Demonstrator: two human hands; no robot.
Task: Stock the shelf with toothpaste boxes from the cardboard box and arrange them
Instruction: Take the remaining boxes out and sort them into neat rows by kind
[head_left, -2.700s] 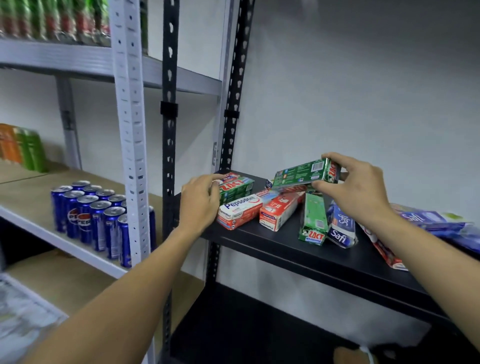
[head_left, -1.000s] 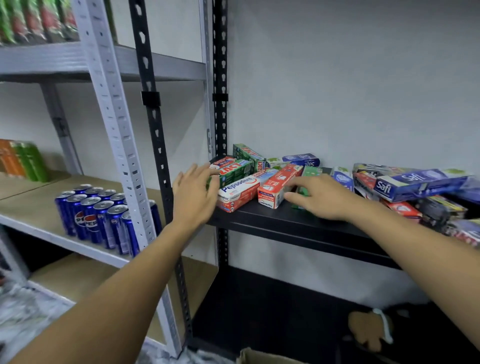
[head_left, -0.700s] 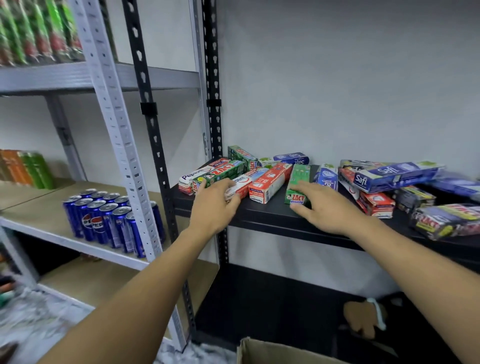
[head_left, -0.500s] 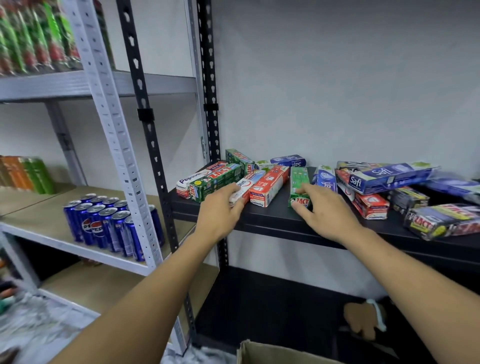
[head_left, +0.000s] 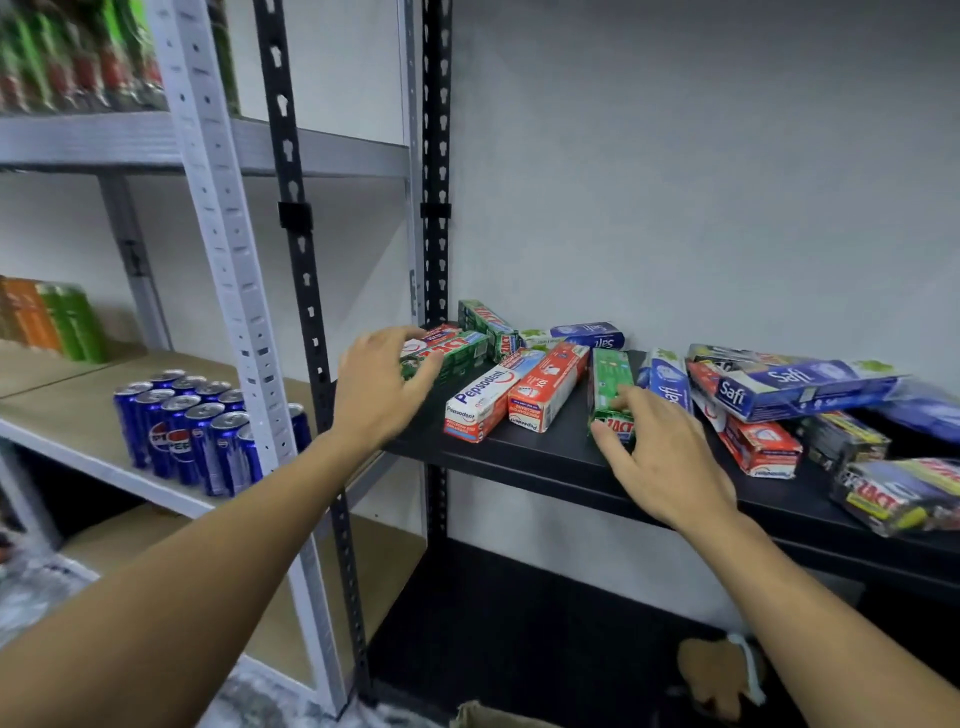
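Several toothpaste boxes lie on the black shelf (head_left: 545, 460). My left hand (head_left: 382, 389) is at the shelf's left end, its spread fingers pressed against the near end of a green and red box stack (head_left: 460, 353). My right hand (head_left: 662, 457) rests with straight fingers on the near end of a green Zact box (head_left: 610, 384). Between my hands lie a white Pepsodent box (head_left: 480, 402) and a red box (head_left: 548, 387), side by side. A blue Saft box (head_left: 795, 384) tops a loose pile on the right. A corner of the cardboard box (head_left: 485, 717) shows at the bottom edge.
Blue Pepsi cans (head_left: 192, 431) stand on the grey rack's wooden shelf to the left. A grey upright (head_left: 228, 291) and a black upright (head_left: 301, 291) stand close to my left arm. A brown object (head_left: 719, 675) lies on the lower black shelf.
My left hand has slid left from the Pepsodent box's end to the green and red stack. My right hand has stayed on the green Zact box. The view has shifted slightly.
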